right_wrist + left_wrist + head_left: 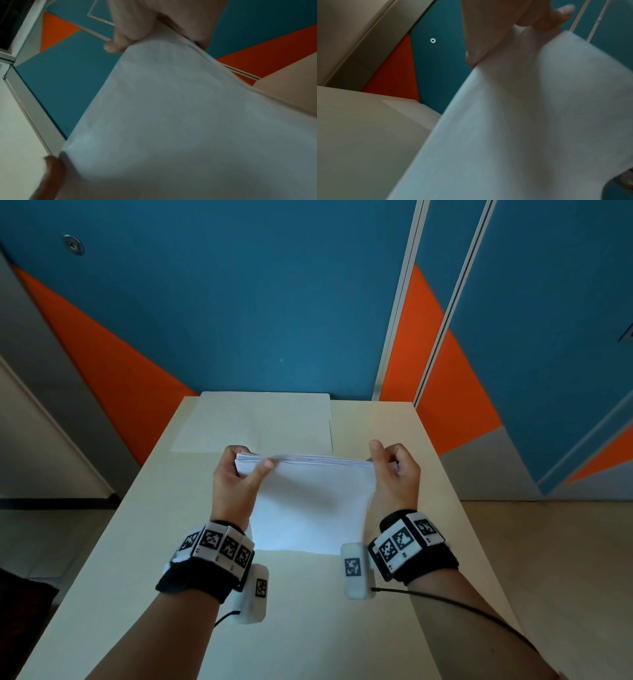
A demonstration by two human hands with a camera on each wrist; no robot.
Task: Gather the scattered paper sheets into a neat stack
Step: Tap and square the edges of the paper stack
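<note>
A stack of white paper sheets (308, 501) stands upright on its lower edge on the pale table (404, 628), its face toward me. My left hand (239, 474) grips the stack's upper left corner, thumb on the near face. At the upper right corner my right hand (390, 467) pinches it, thumb up. Both wrist views are filled by the same stack of sheets (522, 128) (171, 115) seen close, with the left hand (513, 24) and the right hand (154, 23) along its top edge. More white sheets (257, 422) lie flat at the table's far end.
The table's far edge meets a blue and orange panelled wall (239, 302). Floor (548, 559) shows to the right and left of the table. A black cable (462, 604) runs from my right wristband along the forearm.
</note>
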